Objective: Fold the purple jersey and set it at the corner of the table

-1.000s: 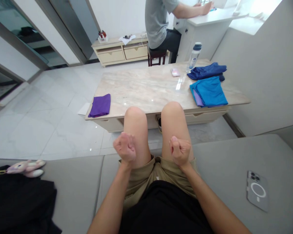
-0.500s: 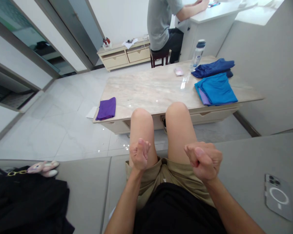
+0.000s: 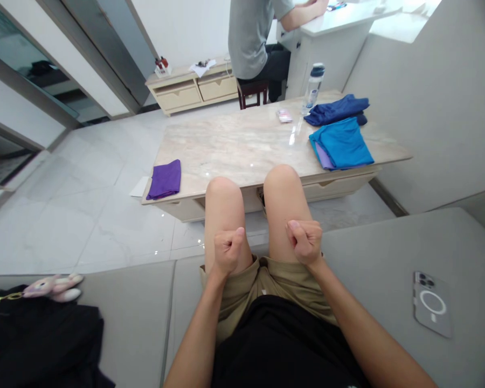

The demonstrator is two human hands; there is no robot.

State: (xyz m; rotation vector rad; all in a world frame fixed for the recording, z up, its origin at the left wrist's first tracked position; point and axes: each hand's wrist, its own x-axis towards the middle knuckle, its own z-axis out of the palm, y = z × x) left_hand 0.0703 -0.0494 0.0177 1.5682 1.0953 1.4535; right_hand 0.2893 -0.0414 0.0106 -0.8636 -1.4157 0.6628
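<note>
My left hand is closed in a fist above my left thigh, thumb on top, with nothing showing in it. Over my right thigh, my right hand is likewise curled into a fist, and no object shows in its fingers. Past my knees stands a low marble-topped table. A folded purple cloth lies at its left end. On the right part lie a folded bright blue cloth, with a lilac layer under it, and a dark blue cloth. Both hands are apart from these cloths.
A water bottle and a small pink packet stand on the table. A grey phone lies on the sofa at right; black clothing and a plush toy lie at left. Another person sits at a white desk.
My right fist has moved inward, to the left, and turned slightly. My left fist has turned a little, its thumb now pointing more to the right. The whole view has shifted somewhat.
</note>
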